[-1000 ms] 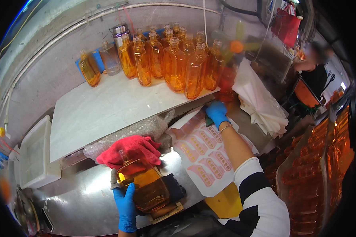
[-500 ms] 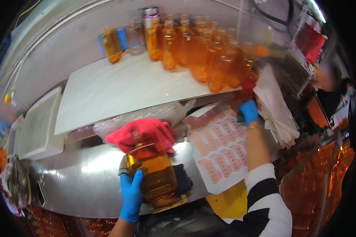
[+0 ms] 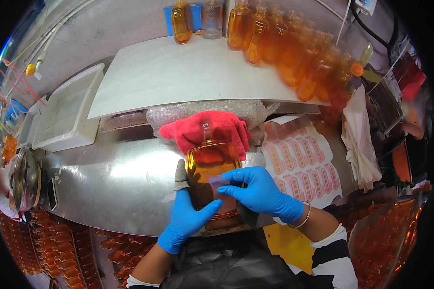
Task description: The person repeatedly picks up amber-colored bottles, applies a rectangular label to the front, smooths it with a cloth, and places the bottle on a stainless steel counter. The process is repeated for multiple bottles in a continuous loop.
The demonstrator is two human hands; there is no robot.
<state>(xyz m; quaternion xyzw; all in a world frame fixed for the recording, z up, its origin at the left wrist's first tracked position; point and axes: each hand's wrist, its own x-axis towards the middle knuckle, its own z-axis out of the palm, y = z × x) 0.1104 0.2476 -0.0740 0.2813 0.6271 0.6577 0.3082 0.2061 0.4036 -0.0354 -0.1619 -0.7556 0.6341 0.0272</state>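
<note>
A flat amber glass bottle [image 3: 216, 156] lies in front of me, its neck pointing away. My left hand [image 3: 190, 214], in a blue glove with a grey cover on one finger, grips the bottle's left side. Over the bottle's face, my blue-gloved right hand [image 3: 260, 192] pinches a small pinkish translucent piece [image 3: 218, 182], which looks like a label. Whether it touches the glass I cannot tell. A red cloth [image 3: 193, 130] lies around the bottle's neck. To the right of the bottle is a sheet of pink labels [image 3: 301, 159].
Amber bottles [image 3: 294, 53] crowd the right of a raised white board [image 3: 178, 72]. Bubble wrap [image 3: 178, 113] lies along its front edge. A white plastic tub [image 3: 67, 115] and a phone [image 3: 52, 192] are on the left. White paper [image 3: 359, 144] hangs at the right.
My right hand has come from beyond the label sheet to the bottle, now with the small pinkish piece in its fingers. My left hand still holds the bottle. The whole view has shifted.
</note>
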